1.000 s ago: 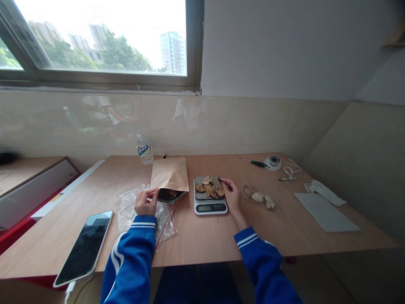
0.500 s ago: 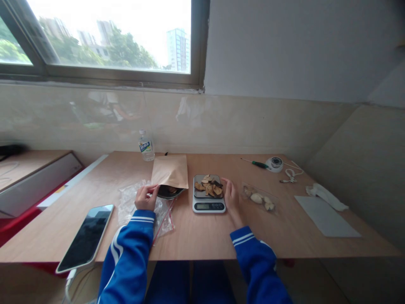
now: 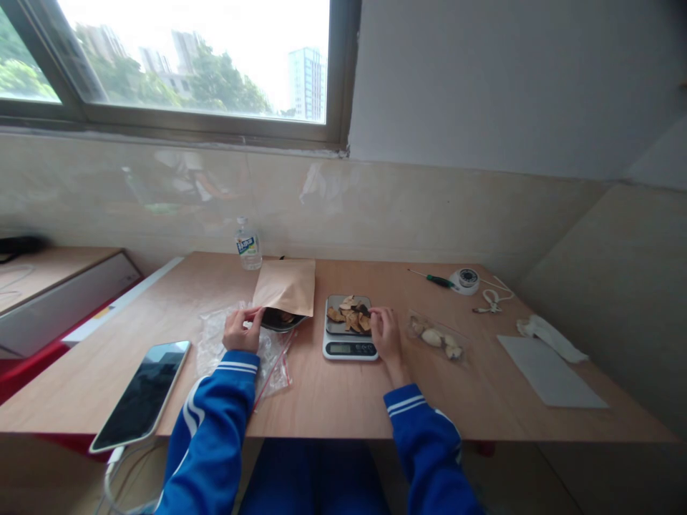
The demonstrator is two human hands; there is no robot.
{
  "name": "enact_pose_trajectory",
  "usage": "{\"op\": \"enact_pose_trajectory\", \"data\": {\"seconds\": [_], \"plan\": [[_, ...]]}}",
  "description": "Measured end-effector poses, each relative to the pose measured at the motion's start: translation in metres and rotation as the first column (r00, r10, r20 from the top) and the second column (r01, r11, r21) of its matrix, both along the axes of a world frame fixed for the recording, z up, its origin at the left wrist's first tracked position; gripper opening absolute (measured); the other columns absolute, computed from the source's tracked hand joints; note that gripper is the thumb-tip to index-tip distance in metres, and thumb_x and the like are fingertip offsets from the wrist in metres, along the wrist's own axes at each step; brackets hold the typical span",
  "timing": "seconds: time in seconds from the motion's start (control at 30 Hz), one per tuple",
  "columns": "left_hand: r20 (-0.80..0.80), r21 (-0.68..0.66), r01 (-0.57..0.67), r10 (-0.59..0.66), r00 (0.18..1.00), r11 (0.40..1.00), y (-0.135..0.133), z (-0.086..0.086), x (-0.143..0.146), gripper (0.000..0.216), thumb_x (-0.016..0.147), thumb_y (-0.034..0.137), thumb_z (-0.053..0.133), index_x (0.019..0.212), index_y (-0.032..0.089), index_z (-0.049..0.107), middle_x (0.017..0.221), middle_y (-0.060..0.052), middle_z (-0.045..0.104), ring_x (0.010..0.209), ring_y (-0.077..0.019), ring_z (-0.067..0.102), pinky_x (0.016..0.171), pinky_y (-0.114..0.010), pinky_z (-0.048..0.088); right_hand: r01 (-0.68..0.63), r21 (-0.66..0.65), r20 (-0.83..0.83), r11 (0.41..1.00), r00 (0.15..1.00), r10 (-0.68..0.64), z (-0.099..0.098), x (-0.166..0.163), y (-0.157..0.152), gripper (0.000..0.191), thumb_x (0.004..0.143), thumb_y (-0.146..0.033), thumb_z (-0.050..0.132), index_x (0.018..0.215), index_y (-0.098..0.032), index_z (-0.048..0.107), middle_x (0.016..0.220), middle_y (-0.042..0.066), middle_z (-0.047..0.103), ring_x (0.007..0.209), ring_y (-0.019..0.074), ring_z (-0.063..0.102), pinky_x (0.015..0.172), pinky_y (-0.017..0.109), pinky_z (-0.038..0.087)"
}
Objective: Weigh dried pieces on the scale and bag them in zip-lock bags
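My left hand pinches the near edge of a brown kraft paper bag, which lies with its dark mouth towards me. Some brown pieces show inside that mouth. A white kitchen scale stands to the right of the bag, its display and buttons facing me. Dried brown slices are heaped on its metal pan, one of them darker at the right. My right hand reaches over the pan's right edge, thumb and fingertips closed at the darker slice.
Clear zip bags lie by my left wrist, beside a phone on a cable. A bottle stands behind. Rightward are a bag of pale pieces, a screwdriver, a white camera, a white sheet and crumpled tissue.
My right hand has moved from beside the scale onto the pan's right edge, with its fingertips now at the slices. My left hand still grips the bag's edge. The view has shifted slightly.
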State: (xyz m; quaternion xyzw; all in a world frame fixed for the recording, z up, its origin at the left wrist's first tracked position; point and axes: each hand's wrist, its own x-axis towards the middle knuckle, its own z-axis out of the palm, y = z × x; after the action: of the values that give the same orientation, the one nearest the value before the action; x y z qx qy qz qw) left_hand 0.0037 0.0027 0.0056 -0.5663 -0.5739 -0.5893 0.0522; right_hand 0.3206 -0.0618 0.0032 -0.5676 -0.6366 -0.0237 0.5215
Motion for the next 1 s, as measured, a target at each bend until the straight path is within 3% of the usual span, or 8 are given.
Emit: {"op": "enact_pose_trajectory", "data": {"seconds": [0.23,0.6,1.0], "plan": [[-0.004,-0.061,-0.087,0.087,0.996,0.994,0.006,-0.002,-0.003,0.029,0.079,0.046,0.054,0.078,0.020,0.066,0.075,-0.004,0.061,0.081,-0.0205,0.054,0.077,-0.033,0.041,0.009,0.023,0.059,1.000,0.998,-0.011,-0.002,0.000,0.002,0.015,0.086,-0.027,0.044,0.094,-0.019,0.054,0.092,0.008,0.058,0.090,0.0220,0.052,0.081,0.038,0.042],[0.040,-0.166,-0.096,0.104,0.994,0.982,0.009,-0.005,-0.006,0.028,0.079,0.043,0.052,0.086,0.020,0.067,0.085,-0.005,0.063,0.088,-0.0213,0.056,0.084,-0.034,0.042,0.004,0.017,0.090,1.000,0.996,-0.005,-0.001,-0.003,0.002,0.015,0.084,-0.027,0.049,0.095,-0.018,0.054,0.092,0.007,0.056,0.090,0.0218,0.050,0.081,0.038,0.042],[0.064,-0.147,-0.084,0.095,0.993,0.986,0.012,-0.006,-0.007,0.029,0.078,0.044,0.053,0.085,0.020,0.067,0.084,-0.005,0.063,0.087,-0.0220,0.056,0.085,-0.035,0.043,0.097,-0.008,0.097,0.995,0.991,-0.096,-0.005,-0.001,-0.010,0.019,0.079,-0.037,0.058,0.086,-0.019,0.057,0.095,0.006,0.048,0.095,0.0222,0.048,0.086,0.039,0.039]]}}
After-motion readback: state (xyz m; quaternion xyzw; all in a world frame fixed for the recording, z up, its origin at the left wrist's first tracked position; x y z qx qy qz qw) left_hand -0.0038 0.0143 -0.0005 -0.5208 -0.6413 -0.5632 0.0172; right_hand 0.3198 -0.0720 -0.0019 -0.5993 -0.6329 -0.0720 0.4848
